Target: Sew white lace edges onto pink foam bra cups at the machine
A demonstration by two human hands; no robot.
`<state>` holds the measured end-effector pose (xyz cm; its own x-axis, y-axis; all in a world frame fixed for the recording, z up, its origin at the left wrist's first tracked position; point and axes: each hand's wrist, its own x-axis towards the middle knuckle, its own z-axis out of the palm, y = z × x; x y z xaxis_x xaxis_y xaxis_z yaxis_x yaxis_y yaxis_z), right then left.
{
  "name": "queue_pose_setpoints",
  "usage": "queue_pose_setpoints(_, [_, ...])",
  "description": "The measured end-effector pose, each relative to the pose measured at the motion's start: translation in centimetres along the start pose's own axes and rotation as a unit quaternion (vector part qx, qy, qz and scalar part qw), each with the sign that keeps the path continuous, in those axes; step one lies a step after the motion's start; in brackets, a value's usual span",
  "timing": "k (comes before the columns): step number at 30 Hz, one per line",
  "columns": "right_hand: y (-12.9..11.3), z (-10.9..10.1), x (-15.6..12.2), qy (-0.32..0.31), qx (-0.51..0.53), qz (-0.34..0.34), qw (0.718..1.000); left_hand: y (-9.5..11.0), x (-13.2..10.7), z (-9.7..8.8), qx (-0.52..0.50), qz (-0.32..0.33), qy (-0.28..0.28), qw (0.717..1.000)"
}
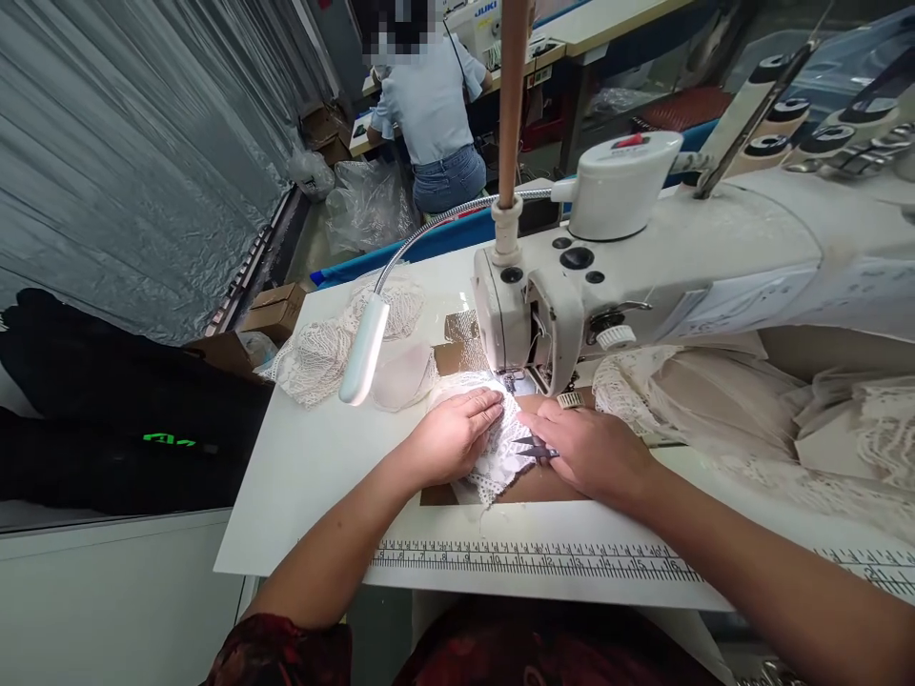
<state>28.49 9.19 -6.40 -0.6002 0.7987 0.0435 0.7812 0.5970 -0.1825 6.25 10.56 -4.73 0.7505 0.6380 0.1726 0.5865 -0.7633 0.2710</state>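
Observation:
My left hand (452,433) lies flat, fingers stretched, on a piece of white lace (496,455) just in front of the needle area (510,383) of a white sewing machine (643,276). My right hand (587,446) presses the lace from the right, its fingers closed around small dark thread snips (537,448) whose tips point left across the lace. The lace rests on a brown panel (543,486) of the white table (315,467).
A gooseneck lamp (364,348) hangs over more lace and a padded cup (404,376) at the left. Piled lace fabric (822,419) lies right of the machine. A ruler strip (536,560) runs along the front edge. Another person (433,105) sits ahead, back turned.

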Motion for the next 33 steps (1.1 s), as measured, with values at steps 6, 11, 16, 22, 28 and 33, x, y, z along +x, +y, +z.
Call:
queue_pose_setpoints(6, [0.1,0.3,0.0,0.022,0.01,0.007,1.0,-1.7,0.6,-0.1,-0.042,0.039,0.003,0.998])
queue_pose_setpoints(11, [0.4,0.6,-0.2,0.055,0.019,-0.034,0.998,-1.9,0.9,-0.2,-0.039,0.049,0.025,0.998])
queue_pose_setpoints(16, [0.7,1.0,-0.5,0.076,0.029,-0.07,0.994,-1.5,0.7,0.4,-0.016,0.065,0.024,0.997])
queue_pose_setpoints(22, [0.7,0.9,-0.1,0.077,0.036,-0.062,0.995,-1.8,0.4,1.0,-0.002,0.052,-0.004,0.999])
queue_pose_setpoints(28, [0.5,0.8,0.4,0.068,-0.005,-0.037,0.997,-2.4,0.5,1.0,0.002,0.034,0.013,0.999])
queue_pose_setpoints(33, [0.4,1.1,0.2,0.071,-0.029,-0.016,0.997,-2.6,0.5,0.9,0.015,0.03,0.029,0.999])
